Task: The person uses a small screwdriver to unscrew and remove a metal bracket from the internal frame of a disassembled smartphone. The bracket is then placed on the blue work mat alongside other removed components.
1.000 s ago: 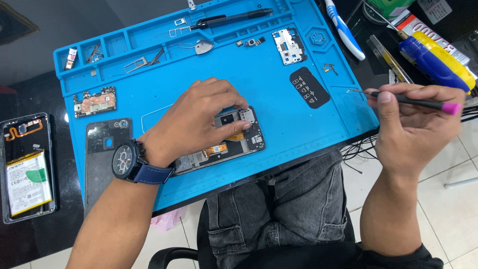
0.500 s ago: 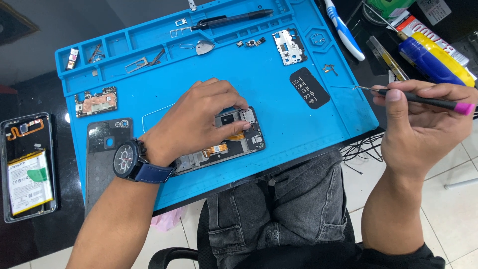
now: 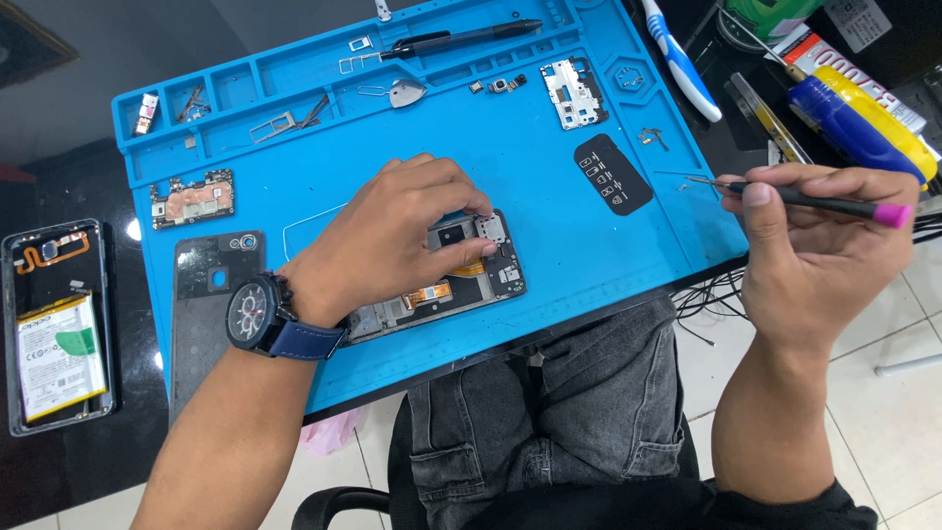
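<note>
Blue mat (image 3: 549, 186) covers the bench; its far-edge trays hold small screws and metal parts (image 3: 285, 123). My left hand (image 3: 392, 240) presses closed fingers on the opened phone (image 3: 461, 280) near the mat's front edge. My right hand (image 3: 814, 255) grips a screwdriver (image 3: 814, 203) at the right edge, slightly lower than before.

Left hand (image 3: 402, 236) palm down, fingers curled and pressed flat, forearm running in from lower left (watch on the wrist). Right hand (image 3: 819, 245) raised off to the right, fingers pinched closed, forearm upright.
</note>
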